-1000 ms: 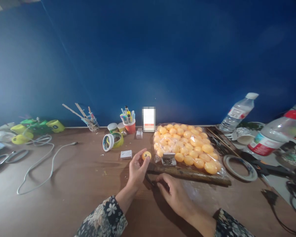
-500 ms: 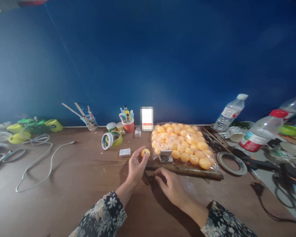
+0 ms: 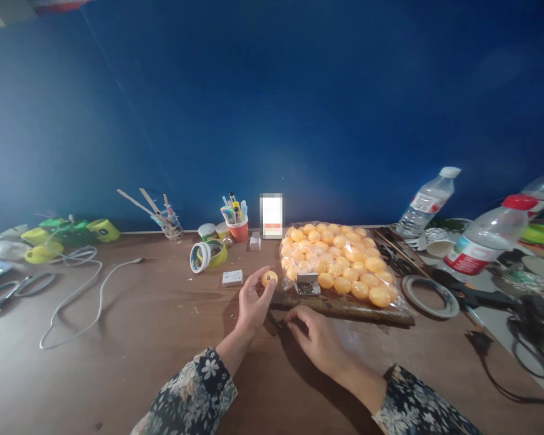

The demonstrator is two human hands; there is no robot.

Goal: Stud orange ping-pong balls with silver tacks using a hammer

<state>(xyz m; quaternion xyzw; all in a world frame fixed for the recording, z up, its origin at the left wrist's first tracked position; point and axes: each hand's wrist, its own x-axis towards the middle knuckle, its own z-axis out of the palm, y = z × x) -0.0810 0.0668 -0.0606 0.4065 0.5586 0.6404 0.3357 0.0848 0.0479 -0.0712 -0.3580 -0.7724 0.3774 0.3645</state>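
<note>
My left hand (image 3: pixel 254 299) is closed on an orange ball (image 3: pixel 269 278), held between thumb and fingers, with a small dark spot on its face. To its right, my right hand (image 3: pixel 312 335) is low over the table, its thumb and index finger together at the end of a thin dark tool (image 3: pixel 275 321). Just beyond the hands, a small open box (image 3: pixel 307 285) of tiny metal pieces sits against a clear bag of orange balls (image 3: pixel 344 260). A brown stick (image 3: pixel 367 313) lies along the bag's near edge.
Left of my hands are a small white box (image 3: pixel 233 278), a tape roll (image 3: pixel 200 257) and a red pen cup (image 3: pixel 239 229). A white cable (image 3: pixel 100 296) and scissors (image 3: pixel 18 290) lie farther left. Tape (image 3: pixel 430 296), bottles (image 3: pixel 485 238) and a black plug (image 3: pixel 480 342) are right.
The whole view has shifted slightly. My right thumb and index finger have come together at the dark tool, while my left hand still holds the ball.
</note>
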